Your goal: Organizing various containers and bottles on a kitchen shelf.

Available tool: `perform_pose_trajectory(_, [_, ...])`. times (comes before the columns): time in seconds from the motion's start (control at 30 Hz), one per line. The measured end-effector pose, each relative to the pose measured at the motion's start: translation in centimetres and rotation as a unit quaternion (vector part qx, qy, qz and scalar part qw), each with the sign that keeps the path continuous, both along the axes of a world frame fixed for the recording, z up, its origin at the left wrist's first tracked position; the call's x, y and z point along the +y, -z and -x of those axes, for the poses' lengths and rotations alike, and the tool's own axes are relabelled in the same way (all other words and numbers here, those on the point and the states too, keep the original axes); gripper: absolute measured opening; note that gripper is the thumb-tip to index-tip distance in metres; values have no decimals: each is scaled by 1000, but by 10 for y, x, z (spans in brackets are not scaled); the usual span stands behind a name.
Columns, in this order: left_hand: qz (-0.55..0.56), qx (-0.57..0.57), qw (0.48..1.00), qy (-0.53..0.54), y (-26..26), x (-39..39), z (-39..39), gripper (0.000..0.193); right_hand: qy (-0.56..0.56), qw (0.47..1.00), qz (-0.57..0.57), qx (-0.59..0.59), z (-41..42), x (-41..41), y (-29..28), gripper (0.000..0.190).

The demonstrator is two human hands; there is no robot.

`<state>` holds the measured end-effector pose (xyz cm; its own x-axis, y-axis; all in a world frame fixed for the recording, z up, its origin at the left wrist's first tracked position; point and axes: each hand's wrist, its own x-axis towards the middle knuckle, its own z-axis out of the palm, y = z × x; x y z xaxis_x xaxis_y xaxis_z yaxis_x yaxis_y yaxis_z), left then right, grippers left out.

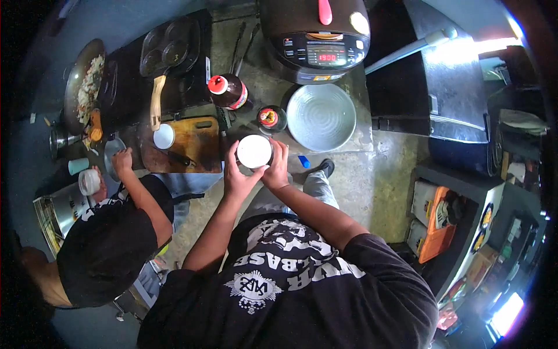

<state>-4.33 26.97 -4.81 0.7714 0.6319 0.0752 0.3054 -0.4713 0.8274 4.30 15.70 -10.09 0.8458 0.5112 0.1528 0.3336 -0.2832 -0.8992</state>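
Between both my hands is a round container with a white top [254, 151], held in front of my body near the counter's edge. My left hand [238, 176] wraps its left side, and my right hand [277, 170] its right side; the container's lower part is hidden. Just beyond it stands a small dark bottle with a red cap [268, 118]. A large grey plate [321, 118] lies to the right of the bottle. Farther left is a dark sauce bottle [229, 92] with a red-and-white cap. A wooden cutting board [200, 139] bears a white round lid [164, 136] and a knife [181, 159].
A rice cooker [316, 43] stands behind the plate. On the left are a pan with several round wells [170, 48], its wooden handle jutting out, and a wok [74, 83] holding rice. A co-worker [115, 244] stands close at left, one hand near an open jar [89, 182].
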Motion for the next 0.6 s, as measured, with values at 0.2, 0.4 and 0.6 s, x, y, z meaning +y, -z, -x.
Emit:
perform_pose_trajectory(0.2, [121, -63, 990, -41, 9, 15, -11, 100, 20, 991, -52, 125, 8, 11, -13, 77])
perform_pose_trajectory(0.4, [106, -59, 989, -89, 9, 30, -16, 103, -54, 992, -39, 111, 8, 17, -21, 64])
perform_pose_trajectory(0.6, [74, -76, 987, -118, -11, -24, 24, 53, -34, 992, -82, 92, -3, -22, -40, 46])
